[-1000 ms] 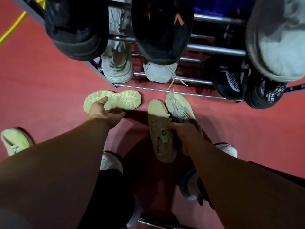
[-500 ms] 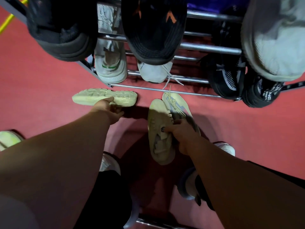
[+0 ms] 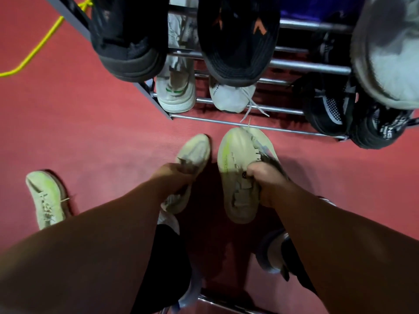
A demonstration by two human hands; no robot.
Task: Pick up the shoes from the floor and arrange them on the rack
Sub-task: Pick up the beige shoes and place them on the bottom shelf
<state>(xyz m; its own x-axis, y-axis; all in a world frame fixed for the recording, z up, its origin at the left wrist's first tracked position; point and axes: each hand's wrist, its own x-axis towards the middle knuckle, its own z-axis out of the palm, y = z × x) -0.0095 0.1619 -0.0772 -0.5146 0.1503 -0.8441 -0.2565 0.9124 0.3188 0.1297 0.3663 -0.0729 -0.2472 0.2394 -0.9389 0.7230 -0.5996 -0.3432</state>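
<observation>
My left hand (image 3: 174,175) grips a pale cream sneaker (image 3: 195,150) by its opening, toe pointing toward the rack. My right hand (image 3: 267,180) holds a pair of pale shoes together: a cream one with a lime streak (image 3: 235,168) and a second one (image 3: 265,141) pressed against its right side, partly hidden. Both hands hover just in front of the metal shoe rack (image 3: 226,121). One more pale lime sneaker (image 3: 45,198) lies on the red floor at the left.
The rack holds black shoes (image 3: 238,41) on the upper bars, white sneakers (image 3: 176,96) lower down and black mesh shoes (image 3: 328,109) at right. A yellow cord (image 3: 38,48) crosses the floor at upper left. My own feet stand below.
My left hand has turned its sneaker from sole-up and sideways to upright, toe toward the rack, and drawn it closer. My right hand's shoes have risen slightly toward the rack.
</observation>
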